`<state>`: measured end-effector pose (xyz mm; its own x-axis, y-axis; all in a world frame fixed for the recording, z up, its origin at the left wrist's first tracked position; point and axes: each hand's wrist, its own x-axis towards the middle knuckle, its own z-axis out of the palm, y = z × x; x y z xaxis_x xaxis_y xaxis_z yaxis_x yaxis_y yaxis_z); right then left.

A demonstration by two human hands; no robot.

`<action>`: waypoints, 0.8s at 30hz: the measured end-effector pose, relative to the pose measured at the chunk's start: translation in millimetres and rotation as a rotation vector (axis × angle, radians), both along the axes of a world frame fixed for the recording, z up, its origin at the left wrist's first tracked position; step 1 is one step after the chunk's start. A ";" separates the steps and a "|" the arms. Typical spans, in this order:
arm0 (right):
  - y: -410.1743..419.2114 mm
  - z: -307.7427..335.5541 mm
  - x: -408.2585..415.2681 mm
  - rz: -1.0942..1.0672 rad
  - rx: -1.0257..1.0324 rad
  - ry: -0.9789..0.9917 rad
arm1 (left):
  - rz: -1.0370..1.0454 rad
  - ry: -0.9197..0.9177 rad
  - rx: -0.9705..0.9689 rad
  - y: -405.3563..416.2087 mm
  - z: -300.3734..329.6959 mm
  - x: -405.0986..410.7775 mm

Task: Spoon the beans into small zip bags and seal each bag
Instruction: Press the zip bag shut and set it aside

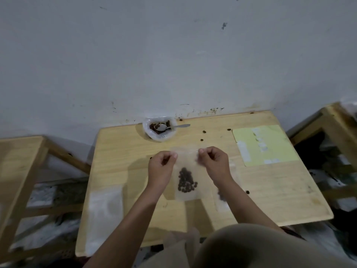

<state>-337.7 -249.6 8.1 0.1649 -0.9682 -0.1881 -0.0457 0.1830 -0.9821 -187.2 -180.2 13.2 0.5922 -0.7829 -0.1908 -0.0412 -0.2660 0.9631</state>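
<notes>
Two hands work one small zip bag [188, 171] in the head view, which lies flat on the wooden counter [123, 151] between them, mouth toward the wall and a cluster of dark beans [186, 180] settled in its lower half. The left hand [161, 167] pinches the bag's top left corner, fingers curled; the right hand [213, 161] pinches the top right edge the same way, both forearms reaching forward from the body. The film looks thin, limp and slippery, and the load light, so I judge the zip strip at the top the only firm place to hold, with the beans kept low. Beyond, the bowl [160, 130] near the wall holds more beans and the spoon [170, 127]. Loose beans dot the counter
</notes>
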 end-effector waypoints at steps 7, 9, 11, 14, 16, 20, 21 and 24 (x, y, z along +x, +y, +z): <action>8.7 4.1 -20.5 -0.018 -0.004 0.004 | -0.136 -0.088 -0.002 -2.7 0.2 -18.1; 11.6 5.8 -24.4 0.005 0.057 -0.042 | -0.150 -0.092 0.004 -3.1 0.0 -19.2; 14.5 6.0 -28.1 0.040 0.091 -0.060 | -0.155 -0.072 0.004 -2.9 0.2 -22.1; 16.3 3.3 -32.2 0.038 0.084 -0.033 | -0.155 0.019 0.010 -1.3 1.0 -28.9; 15.6 2.5 -35.8 0.009 0.090 -0.034 | -0.185 0.089 0.029 -1.6 2.6 -33.5; 13.8 -1.1 -45.4 0.009 0.117 -0.025 | -0.265 0.144 0.066 -7.0 2.2 -45.2; 13.9 -2.2 -47.7 0.003 0.133 -0.017 | -0.257 0.138 0.069 -8.6 0.8 -48.0; 16.5 -2.5 -54.7 -0.042 0.182 -0.015 | -0.236 0.098 0.086 -12.6 0.4 -57.9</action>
